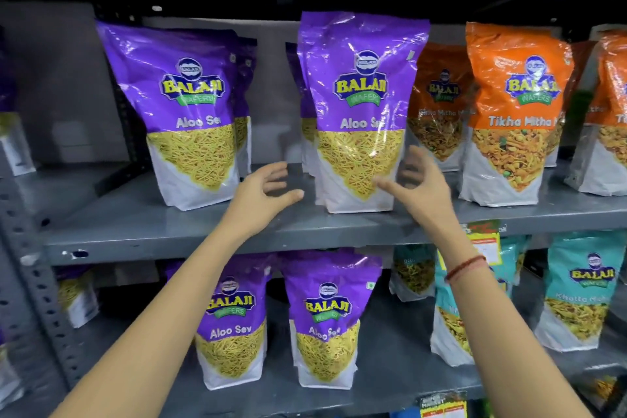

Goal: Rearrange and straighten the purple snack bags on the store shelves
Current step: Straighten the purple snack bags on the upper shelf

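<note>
On the upper shelf (pixel 237 231) two front purple snack bags are seen standing: the left purple bag (pixel 190 119), which leans a little to one side, and the middle purple bag (pixel 359 112), which stands near the shelf's front edge with more purple packs partly hidden behind it. Two further purple bags (pixel 281 322) are set on the lower shelf (pixel 390 380), side by side and slightly askew.

Both hands are held spread and empty. The left hand (pixel 268 190) is placed just beside the middle bag's lower left edge, apart from it; the right hand (pixel 420 180) is at the bag's lower right side, its thumb lying across the front (whether the fingers actually touch the film cannot be told, as they are blurred).

The step in hand appears to be the squaring of the middle bag. It would best be done by pressing both sides low down, where the contents give a firm base, so that the pouch is turned face-forward and seated flat without the glossy top being crushed. Care should be taken that the neighbouring orange bags (pixel 515 112) are not nudged, and that the row behind is kept aligned.
</note>
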{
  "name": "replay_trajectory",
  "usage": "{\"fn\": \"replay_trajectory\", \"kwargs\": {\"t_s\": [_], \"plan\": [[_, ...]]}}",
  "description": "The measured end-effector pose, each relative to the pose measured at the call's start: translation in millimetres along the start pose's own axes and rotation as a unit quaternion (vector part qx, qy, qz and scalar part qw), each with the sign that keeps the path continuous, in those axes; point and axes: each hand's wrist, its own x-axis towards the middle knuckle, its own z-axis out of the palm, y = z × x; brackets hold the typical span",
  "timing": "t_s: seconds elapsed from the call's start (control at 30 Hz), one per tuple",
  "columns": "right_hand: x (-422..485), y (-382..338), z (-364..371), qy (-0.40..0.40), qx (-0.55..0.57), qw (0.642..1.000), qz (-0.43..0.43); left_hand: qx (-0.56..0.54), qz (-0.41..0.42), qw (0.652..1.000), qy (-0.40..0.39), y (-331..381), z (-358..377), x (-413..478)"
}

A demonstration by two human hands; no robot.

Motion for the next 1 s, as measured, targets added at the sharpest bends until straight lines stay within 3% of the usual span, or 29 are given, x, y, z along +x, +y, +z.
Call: {"fn": "replay_trajectory", "kwargs": {"t_s": [0.07,0.13,0.2,0.27,0.33,0.4,0.5,0.7,1.0], "plan": [[-15.7,-18.3,18.3,0.094,0.030,0.992,-0.081,-0.022,0.022,0.994,0.101,-6.5,-31.5,-7.3],[-27.8,-40.2,43.7,0.123,0.055,0.981,-0.142,-0.020,0.042,0.977,0.210,-15.6,-65.5,-13.1],[-36.0,-59.4,76.9,0.093,0.066,0.977,-0.182,-0.001,0.047,0.950,0.308,-27.9,-98.5,-18.4],[-41.8,-71.4,114.3,0.013,0.059,0.978,-0.198,0.022,0.023,0.934,0.357,-42.0,-126.9,-21.4],[-41.2,-74.5,149.5,-0.086,0.029,0.982,-0.167,0.043,-0.039,0.948,0.314,-56.3,-147.2,-18.8],[-32.7,-71.9,177.4,-0.187,-0.012,0.978,-0.087,0.036,-0.122,0.970,0.206,-67.2,-157.6,-13.1],[-16.0,-69.9,208.0,-0.287,-0.060,0.956,0.028,0.033,-0.147,0.987,0.057,-76.1,-162.8,-6.1],[-3.8,-74.5,244.9,-0.295,0.086,0.944,0.118,0.010,-0.113,0.993,-0.023,-85.5,-167.4,3.1],[-6.7,-64.6,231.9,-0.290,0.067,0.948,0.114,0.012,-0.107,0.989,-0.101,-89.2,-178.1,4.6]]}}
